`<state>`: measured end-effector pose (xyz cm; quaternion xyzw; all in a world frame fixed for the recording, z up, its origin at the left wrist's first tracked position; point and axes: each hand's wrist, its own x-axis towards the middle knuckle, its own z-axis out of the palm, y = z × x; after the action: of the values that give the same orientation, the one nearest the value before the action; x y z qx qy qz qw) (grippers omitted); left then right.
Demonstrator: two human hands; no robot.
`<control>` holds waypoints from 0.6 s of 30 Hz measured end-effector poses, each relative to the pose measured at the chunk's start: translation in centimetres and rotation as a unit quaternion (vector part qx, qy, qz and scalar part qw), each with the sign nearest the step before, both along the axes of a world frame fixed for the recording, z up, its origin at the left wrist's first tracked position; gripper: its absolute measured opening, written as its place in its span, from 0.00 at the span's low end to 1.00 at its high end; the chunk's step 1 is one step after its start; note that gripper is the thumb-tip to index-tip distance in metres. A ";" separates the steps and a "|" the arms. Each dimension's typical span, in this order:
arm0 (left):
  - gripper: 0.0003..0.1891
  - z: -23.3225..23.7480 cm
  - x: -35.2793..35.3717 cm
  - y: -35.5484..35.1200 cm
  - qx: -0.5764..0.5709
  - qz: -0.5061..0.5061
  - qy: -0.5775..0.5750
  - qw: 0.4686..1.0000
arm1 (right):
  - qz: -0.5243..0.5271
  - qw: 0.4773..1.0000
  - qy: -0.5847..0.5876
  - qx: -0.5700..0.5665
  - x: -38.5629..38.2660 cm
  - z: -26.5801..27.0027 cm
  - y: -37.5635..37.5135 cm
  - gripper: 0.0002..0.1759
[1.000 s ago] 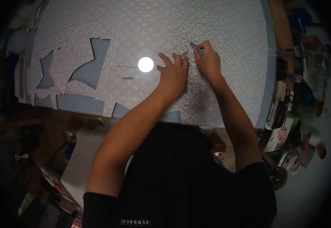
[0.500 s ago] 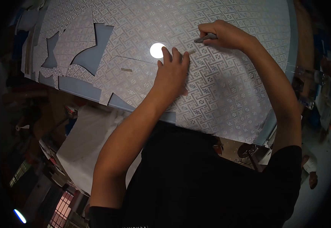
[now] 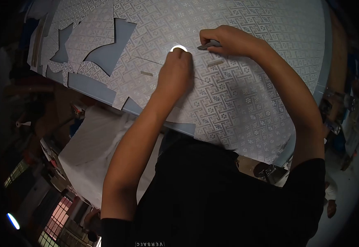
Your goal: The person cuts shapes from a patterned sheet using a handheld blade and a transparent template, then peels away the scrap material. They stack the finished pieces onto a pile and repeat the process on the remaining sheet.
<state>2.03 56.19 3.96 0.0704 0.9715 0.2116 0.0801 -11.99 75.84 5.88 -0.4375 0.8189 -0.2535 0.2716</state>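
Silver-grey patterned fabric (image 3: 233, 107) covers most of the table. My left hand (image 3: 177, 68) is on it beside a bright glare spot, knuckles up and fingers curled under; what they grip, if anything, is hidden. A thin dark line (image 3: 146, 60) runs across the fabric and passes beneath this hand. Further right, my right hand (image 3: 231, 40) has its fingers wrapped around a small dark grey pointed tool (image 3: 210, 45), tip towards the left and low over the fabric. One short beige strip (image 3: 215, 63) lies below the tool, another beige strip (image 3: 146, 73) left of my left hand.
Cut fabric pieces (image 3: 91, 35) lie at the left, with the blue-grey tabletop (image 3: 123, 33) showing between them. White cloth (image 3: 93, 144) hangs below the table's near edge. A stool (image 3: 263, 169) stands under the near right side. Part of another person (image 3: 331, 199) shows at the lower right.
My left hand has shifted slightly left and curled its spread fingers. My right hand has moved left with the grey tool, closer to my left hand. The view has shifted a little.
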 end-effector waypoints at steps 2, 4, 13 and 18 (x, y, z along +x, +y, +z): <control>0.31 1.6 -1.1 -1.5 -0.018 0.044 -0.002 0.999 | 0.004 1.000 0.003 -0.001 0.1 0.2 0.2 0.11; 0.41 1.8 -1.7 -2.4 -0.052 0.098 -0.019 0.994 | 0.006 1.000 0.006 -0.003 0.0 0.3 0.4 0.10; 0.60 1.2 -2.3 -2.8 -0.114 0.132 -0.090 0.981 | -0.023 0.999 0.022 0.018 0.9 1.1 -1.3 0.10; 0.62 1.7 -2.8 -3.0 -0.123 0.124 -0.127 0.976 | -0.104 0.992 0.027 -0.074 2.0 -1.4 -4.3 0.11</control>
<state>-0.80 53.23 5.69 -0.0888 0.9731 0.1064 0.1843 -9.99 71.54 4.52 -0.3758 0.8459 -0.3280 0.1887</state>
